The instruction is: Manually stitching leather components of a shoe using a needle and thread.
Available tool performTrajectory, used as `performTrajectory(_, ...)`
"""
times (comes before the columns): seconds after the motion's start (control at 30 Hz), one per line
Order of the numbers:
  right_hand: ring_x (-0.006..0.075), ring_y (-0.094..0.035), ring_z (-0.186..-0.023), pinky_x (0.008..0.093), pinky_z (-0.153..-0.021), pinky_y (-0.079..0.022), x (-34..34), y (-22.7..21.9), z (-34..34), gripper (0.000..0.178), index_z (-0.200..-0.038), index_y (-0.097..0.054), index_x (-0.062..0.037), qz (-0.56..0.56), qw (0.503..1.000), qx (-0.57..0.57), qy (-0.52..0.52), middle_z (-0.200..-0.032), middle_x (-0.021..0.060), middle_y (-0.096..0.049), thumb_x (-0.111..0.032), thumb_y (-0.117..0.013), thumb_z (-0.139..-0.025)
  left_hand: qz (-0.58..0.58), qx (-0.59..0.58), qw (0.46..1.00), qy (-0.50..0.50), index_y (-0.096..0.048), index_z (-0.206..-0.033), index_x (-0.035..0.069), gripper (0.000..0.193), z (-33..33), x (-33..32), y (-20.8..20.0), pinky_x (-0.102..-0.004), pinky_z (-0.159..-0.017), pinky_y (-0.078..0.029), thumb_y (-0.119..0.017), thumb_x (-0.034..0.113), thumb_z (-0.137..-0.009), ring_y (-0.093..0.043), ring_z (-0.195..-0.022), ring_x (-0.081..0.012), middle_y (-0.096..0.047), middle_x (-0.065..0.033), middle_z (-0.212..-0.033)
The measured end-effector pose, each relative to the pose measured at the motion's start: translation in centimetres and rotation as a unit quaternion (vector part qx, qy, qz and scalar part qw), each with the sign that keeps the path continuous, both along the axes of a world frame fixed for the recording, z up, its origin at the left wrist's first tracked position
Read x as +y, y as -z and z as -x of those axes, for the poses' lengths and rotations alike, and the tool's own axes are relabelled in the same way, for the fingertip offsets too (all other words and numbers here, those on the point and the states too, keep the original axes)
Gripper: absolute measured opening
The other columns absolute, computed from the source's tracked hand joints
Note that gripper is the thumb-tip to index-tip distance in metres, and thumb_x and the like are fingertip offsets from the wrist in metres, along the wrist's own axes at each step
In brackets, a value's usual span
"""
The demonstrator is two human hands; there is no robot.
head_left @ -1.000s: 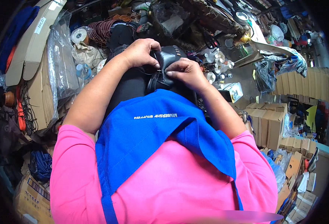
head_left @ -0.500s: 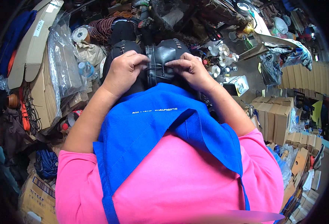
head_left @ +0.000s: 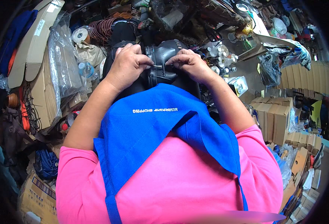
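A glossy black leather piece lies across my lap, with a seam or cord running down its left part. My left hand is at its left side, thumb and forefinger pinched on a thin pale strand, thread or needle, that reaches across the leather. My right hand is at the right side, its fingers closed together close to the leather; what they hold is too small to make out. A blue apron covers my lap below the leather.
On the left stand cardboard sheets, plastic-wrapped board and a wire spool. White-capped bottles cluster beyond my right hand. Cardboard boxes are stacked at the right. Coiled brown cord lies at the far left.
My left hand has shifted slightly right and the pale strand now shows from its fingertips. My right hand has drawn slightly back, its fingers bent more.
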State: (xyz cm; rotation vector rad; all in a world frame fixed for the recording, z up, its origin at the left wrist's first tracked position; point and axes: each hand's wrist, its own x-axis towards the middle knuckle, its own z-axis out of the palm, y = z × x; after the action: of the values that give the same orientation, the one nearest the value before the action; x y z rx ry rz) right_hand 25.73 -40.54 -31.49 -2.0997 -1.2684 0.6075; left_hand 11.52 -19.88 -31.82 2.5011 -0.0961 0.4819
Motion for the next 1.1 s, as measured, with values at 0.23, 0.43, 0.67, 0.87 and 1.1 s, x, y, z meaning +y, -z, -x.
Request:
performTrajectory(0.23, 0.0162, -0.050, -0.085, 0.0287, -0.080, -0.041, -0.10, 0.14, -0.17, 0.019, -0.096, -0.070, -0.0138, -0.016, 1.000, 0.027, -0.006, -0.080, 0.0005, -0.054, -0.007, -0.062, -0.080, -0.027, 0.000, 1.000, -0.003, -0.069, -0.074, 0.017, 0.009, 0.03, -0.11, -0.38, -0.0358, -0.069, -0.036, -0.069, 0.011, -0.067, -0.050, -0.079, -0.0215, -0.049, -0.0019, -0.073)
performTrajectory(0.43, 0.0175, -0.052, -0.092, 0.0314, -0.088, -0.038, -0.06, 0.54, -0.44, 0.021, -0.095, -0.071, -0.0244, -0.001, 0.998, 0.056, 0.007, -0.085, -0.0009, -0.058, -0.015, -0.064, -0.078, -0.016, -0.005, 1.000, 0.013, -0.069, -0.074, 0.017, 0.008, -0.10, -0.11, -0.52, -0.0355, -0.068, -0.036, -0.069, 0.012, -0.069, -0.050, -0.078, -0.0214, -0.049, -0.0017, -0.072)
performTrajectory(0.67, 0.0175, -0.052, -0.092, 0.0315, -0.087, -0.038, -0.17, 0.81, -0.59, 0.021, -0.096, -0.071, -0.0244, -0.007, 0.998, 0.058, 0.003, -0.085, -0.0008, -0.057, -0.016, -0.064, -0.078, -0.042, -0.013, 0.999, -0.008, -0.069, -0.074, 0.018, 0.009, -0.26, -0.06, -0.42, -0.0355, -0.067, -0.036, -0.067, 0.011, -0.069, -0.050, -0.078, -0.0211, -0.049, -0.0015, -0.072)
performTrajectory(0.87, 0.0172, -0.053, -0.090, 0.0307, -0.086, -0.040, -0.03, 0.53, -0.56, 0.020, -0.096, -0.071, -0.0228, -0.009, 0.998, 0.060, 0.001, -0.083, 0.0000, -0.057, -0.016, -0.065, -0.078, -0.045, -0.044, 0.998, 0.020, -0.067, -0.077, 0.016, 0.015, -0.26, 0.10, -0.45, -0.0332, -0.067, -0.034, -0.069, 0.006, -0.065, -0.048, -0.075, -0.0217, -0.046, -0.0023, -0.070)
performTrajectory(1.1, 0.0156, -0.050, -0.086, 0.0283, -0.081, -0.041, 0.03, 0.51, -0.57, 0.019, -0.096, -0.070, -0.0124, -0.020, 0.998, 0.065, -0.016, -0.082, 0.0010, -0.054, -0.009, -0.063, -0.079, -0.036, -0.031, 0.998, 0.034, -0.068, -0.075, 0.015, 0.009, -0.13, 0.31, -0.66, -0.0352, -0.070, -0.037, -0.066, 0.010, -0.069, -0.050, -0.080, -0.0217, -0.048, -0.0022, -0.073)
